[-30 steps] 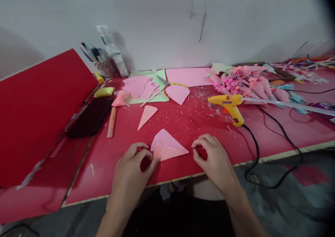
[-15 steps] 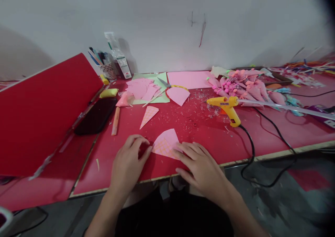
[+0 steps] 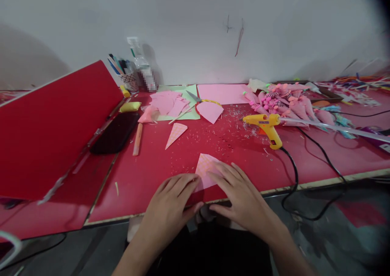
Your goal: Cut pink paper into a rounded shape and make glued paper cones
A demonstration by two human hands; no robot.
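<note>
A pink paper sector (image 3: 203,166) with an orange grid pattern on part of it lies near the table's front edge. My right hand (image 3: 240,197) rests over its right side, fingers spread and covering part of it. At the paper's lower left corner are the fingertips of my left hand (image 3: 172,199), with its thumb held apart below. Both hands look open. Beyond them lies a narrow checked paper wedge (image 3: 176,134). Farther back, a plain pink sector (image 3: 211,111) lies against yellow-handled scissors (image 3: 210,102).
A yellow hot glue gun (image 3: 265,126) with a trailing cord lies to the right, before a heap of pink cones (image 3: 286,99). Pink paper pieces (image 3: 169,102) lie on green paper. Leftward are a wooden stick (image 3: 137,140), a dark phone (image 3: 115,134) and a large red board (image 3: 57,126).
The patterned sector has been turned, so its pattern now sits at the top. My left hand has moved right and nearer, to the paper's lower left corner. My right hand stays on its right side.
</note>
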